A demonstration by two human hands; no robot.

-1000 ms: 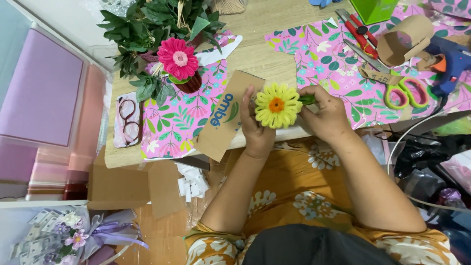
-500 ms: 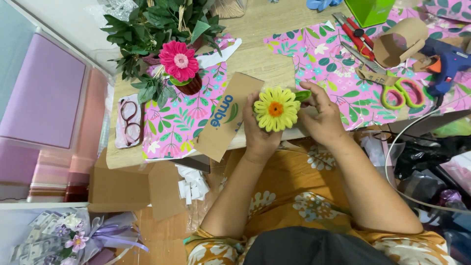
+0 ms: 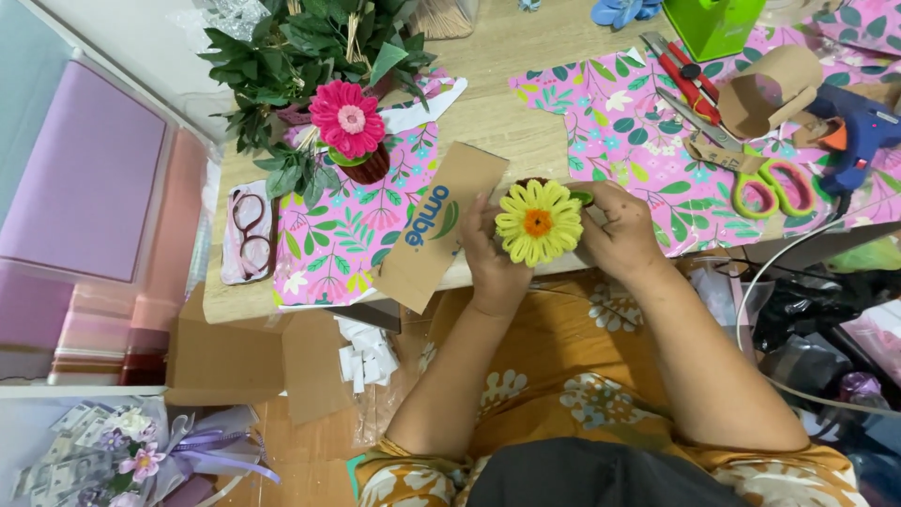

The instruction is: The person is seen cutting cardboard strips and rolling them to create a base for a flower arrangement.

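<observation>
Yellow flower (image 3: 538,222) held at worktop (image 3: 507,122) edge, right of cardboard piece (image 3: 441,225). Left hand (image 3: 490,255) and right hand (image 3: 618,228): fingers closed around flower from both sides. Scissors (image 3: 765,183) further right.

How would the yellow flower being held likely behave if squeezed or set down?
The yellow flower looks fuzzy and soft, so its petals probably bend rather than break. It seems light: the left hand and right hand support it with fingertips. Its round head may tip over if set down.
</observation>
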